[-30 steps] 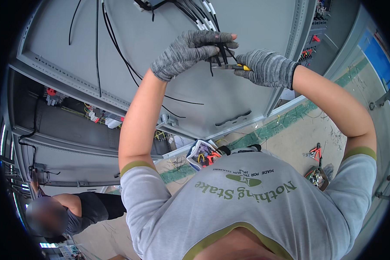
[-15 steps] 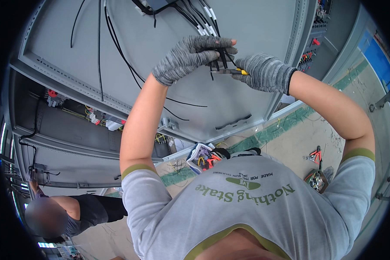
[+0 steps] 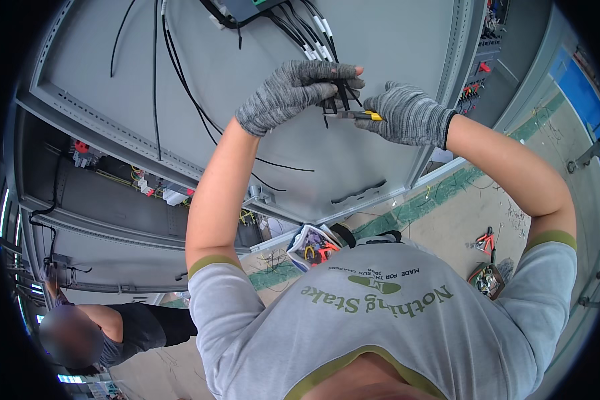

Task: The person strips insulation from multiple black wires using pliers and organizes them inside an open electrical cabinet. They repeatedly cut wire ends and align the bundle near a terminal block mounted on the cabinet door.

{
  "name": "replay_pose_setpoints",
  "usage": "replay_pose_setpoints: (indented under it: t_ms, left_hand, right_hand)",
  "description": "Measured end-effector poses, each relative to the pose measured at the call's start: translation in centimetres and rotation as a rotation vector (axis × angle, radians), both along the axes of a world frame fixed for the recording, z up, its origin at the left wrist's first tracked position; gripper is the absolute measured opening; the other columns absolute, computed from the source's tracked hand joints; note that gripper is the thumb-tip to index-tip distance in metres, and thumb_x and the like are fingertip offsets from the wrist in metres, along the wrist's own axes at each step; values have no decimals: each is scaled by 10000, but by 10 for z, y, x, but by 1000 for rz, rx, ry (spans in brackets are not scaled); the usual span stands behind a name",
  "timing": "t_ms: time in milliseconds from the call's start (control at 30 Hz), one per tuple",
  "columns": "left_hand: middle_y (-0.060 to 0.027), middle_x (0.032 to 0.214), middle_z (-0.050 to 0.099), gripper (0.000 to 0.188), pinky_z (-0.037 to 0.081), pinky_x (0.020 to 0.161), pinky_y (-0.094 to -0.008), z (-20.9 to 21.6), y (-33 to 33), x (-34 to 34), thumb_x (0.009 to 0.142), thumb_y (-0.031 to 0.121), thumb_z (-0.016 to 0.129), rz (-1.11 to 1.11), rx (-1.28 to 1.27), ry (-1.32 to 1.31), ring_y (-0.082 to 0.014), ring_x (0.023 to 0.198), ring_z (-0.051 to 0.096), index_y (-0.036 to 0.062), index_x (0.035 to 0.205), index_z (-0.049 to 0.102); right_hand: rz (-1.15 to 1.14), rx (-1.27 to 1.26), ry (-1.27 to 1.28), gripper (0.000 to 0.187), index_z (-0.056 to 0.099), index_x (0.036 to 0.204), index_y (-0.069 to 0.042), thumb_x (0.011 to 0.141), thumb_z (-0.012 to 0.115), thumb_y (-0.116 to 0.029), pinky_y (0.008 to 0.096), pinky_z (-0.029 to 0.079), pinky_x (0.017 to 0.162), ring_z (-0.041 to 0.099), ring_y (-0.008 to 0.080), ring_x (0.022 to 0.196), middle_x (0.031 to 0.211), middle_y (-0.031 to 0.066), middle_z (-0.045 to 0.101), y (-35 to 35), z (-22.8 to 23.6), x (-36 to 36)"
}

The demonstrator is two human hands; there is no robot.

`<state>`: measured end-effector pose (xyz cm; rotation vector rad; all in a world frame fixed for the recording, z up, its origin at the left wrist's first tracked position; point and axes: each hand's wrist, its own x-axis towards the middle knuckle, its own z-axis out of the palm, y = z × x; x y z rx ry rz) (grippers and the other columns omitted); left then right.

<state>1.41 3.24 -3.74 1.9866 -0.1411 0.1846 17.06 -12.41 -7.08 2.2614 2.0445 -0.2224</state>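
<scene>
Bright, even, diffuse light; shadows are soft and faint on the grey panel (image 3: 380, 40). No strong glare. Centre is sharp. Fisheye bends straight edges near the rim, which fades into a black surround.

left hand (image 3: 299, 90): grip slid slightly down the black wire bundle (image 3: 338, 90) | right hand (image 3: 407, 113): yellow-handled tool (image 3: 360, 115) moved just under that grip

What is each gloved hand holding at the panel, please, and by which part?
The left hand pinches the bundle of black wires near its lower ends. The right hand grips a small yellow-handled tool by its handle.
</scene>
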Motion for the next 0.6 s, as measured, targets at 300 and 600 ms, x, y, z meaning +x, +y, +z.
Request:
replay_pose_setpoints:
  t_ms: [300,600]
  left_hand:
    - [-128,1183,658,411,479,979,-331,0,-2,-4,919,122,576,26,-22,18,-216,1090,632,29,1318,550]
    - [-108,1116,679,308,481,965,-318,-15,-2,-13,920,101,596,114,-96,-61,-197,1088,627,0,1210,619]
  right_hand:
    - [6,26,178,402,641,974,-23,928,566,-416,423,524,764,656,345,801,803,177,662,10,-15,7]
    - [117,181,184,388,637,931,-41,876,626,-425,471,501,723,632,402,794,829,199,660,-9,-41,25]
